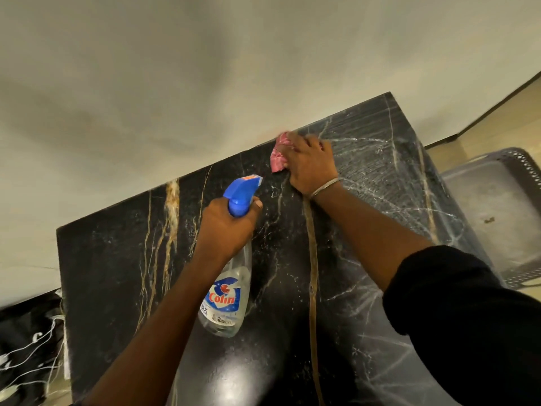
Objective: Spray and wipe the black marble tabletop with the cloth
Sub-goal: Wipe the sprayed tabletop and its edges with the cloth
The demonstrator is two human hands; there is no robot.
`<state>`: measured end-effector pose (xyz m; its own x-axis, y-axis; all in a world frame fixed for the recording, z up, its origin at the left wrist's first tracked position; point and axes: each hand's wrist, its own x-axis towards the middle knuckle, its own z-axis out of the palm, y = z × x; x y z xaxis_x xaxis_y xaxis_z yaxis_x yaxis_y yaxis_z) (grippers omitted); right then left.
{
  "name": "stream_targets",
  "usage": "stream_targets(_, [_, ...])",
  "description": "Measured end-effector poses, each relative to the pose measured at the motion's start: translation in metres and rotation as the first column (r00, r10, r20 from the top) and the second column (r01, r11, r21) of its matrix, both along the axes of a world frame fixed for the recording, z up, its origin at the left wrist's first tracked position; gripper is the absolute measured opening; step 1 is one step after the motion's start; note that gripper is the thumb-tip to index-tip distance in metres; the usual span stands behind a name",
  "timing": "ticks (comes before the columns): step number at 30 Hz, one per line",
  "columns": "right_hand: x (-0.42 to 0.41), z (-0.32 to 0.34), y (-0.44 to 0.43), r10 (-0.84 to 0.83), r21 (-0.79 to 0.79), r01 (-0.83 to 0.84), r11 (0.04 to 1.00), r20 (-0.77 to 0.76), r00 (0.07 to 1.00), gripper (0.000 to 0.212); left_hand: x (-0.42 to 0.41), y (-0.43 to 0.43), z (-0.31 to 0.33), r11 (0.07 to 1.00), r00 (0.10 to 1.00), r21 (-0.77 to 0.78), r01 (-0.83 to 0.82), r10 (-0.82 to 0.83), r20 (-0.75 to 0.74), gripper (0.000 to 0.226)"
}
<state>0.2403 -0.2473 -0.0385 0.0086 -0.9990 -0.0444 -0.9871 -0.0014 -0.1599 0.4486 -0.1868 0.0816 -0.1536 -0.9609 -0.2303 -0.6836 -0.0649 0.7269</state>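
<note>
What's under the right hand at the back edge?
The right hand presses a pink cloth onto the black marble tabletop; only its left part shows, the rest is covered.

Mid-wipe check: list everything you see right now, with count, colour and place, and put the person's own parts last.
tabletop: one, black marble with gold and white veins, against the wall
cloth: one, pink, under the right hand at the tabletop's far edge
spray bottle: one, clear with blue trigger head, Colin label, held above the tabletop's middle
basket: one, grey, perforated rim, on the floor right of the tabletop
wall: cream, behind the tabletop
bracelet: one, silver, on the right wrist
left hand: grip closed round the bottle's neck
right hand: pressing the cloth down; black sleeve on that arm
</note>
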Motion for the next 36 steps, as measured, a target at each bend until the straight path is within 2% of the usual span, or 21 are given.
stream_targets(5, [-0.062, -0.002, 0.002, -0.288, -0.067, 0.288, 0.955, 0.012, 0.958, 0.054, -0.004, -0.007, -0.003, 1.000, 0.999, 0.001, 0.006, -0.006, -0.048, 0.019])
stream_targets(8, [-0.054, -0.004, -0.003, -0.506, -0.017, 0.507, 0.862, 0.029, 0.862, 0.054, 0.001, -0.007, -0.004, 1.000, 0.997, 0.001, -0.010, 0.010, -0.074, 0.019])
stream_targets(10, [-0.030, -0.001, -0.009, -0.571, 0.034, 0.571, 0.821, 0.026, 0.820, 0.058, 0.005, -0.005, -0.005, 1.000, 0.996, 0.004, -0.021, 0.022, -0.090, 0.020])
stream_targets(13, [0.020, 0.002, -0.009, -0.459, 0.058, 0.459, 0.887, -0.007, 0.888, 0.064, 0.010, -0.001, -0.005, 0.999, 0.996, 0.022, -0.042, 0.043, -0.084, 0.021])
stream_targets(17, [0.083, 0.000, -0.002, -0.153, 0.077, 0.150, 0.986, 0.029, 0.988, 0.070, 0.015, 0.007, -0.003, 0.998, 0.996, 0.018, -0.063, 0.064, -0.057, 0.020])
stream_targets(19, [0.087, -0.001, 0.000, 0.039, 0.093, -0.041, 0.995, 0.018, 0.999, 0.069, 0.015, 0.010, -0.001, 0.998, 0.997, 0.015, -0.060, 0.061, -0.043, 0.021])
stream_targets(21, [0.068, -0.001, 0.001, 0.147, 0.092, -0.148, 0.985, 0.019, 0.989, 0.067, 0.015, 0.012, 0.001, 0.998, 0.997, 0.017, -0.064, 0.064, -0.039, 0.021])
stream_targets(23, [0.035, 0.001, 0.009, 0.101, 0.061, -0.102, 0.993, 0.026, 0.995, 0.065, 0.013, 0.014, 0.004, 0.998, 0.996, 0.024, -0.062, 0.063, -0.055, 0.020])
stream_targets(26, [-0.023, 0.005, 0.030, -0.146, 0.036, 0.145, 0.989, 0.026, 0.989, 0.067, 0.010, 0.020, 0.009, 0.998, 0.996, 0.029, -0.064, 0.066, -0.068, 0.022])
stream_targets(29, [-0.054, 0.006, 0.048, -0.381, 0.038, 0.379, 0.924, 0.037, 0.924, 0.058, 0.009, 0.026, 0.013, 0.997, 0.995, 0.018, -0.072, 0.073, -0.069, 0.023])
stream_targets(31, [-0.045, 0.006, 0.053, -0.466, 0.064, 0.464, 0.884, 0.026, 0.884, 0.056, 0.007, 0.031, 0.015, 0.997, 0.994, 0.006, -0.078, 0.078, -0.075, 0.024])
stream_targets(33, [-0.017, 0.007, 0.060, -0.474, 0.075, 0.471, 0.879, 0.030, 0.880, 0.058, 0.008, 0.037, 0.017, 0.996, 0.993, 0.000, -0.093, 0.093, -0.079, 0.023])
stream_targets(36, [0.037, 0.005, 0.079, -0.324, 0.044, 0.323, 0.945, 0.042, 0.945, 0.058, 0.009, 0.045, 0.017, 0.995, 0.992, 0.012, -0.098, 0.098, -0.081, 0.023])
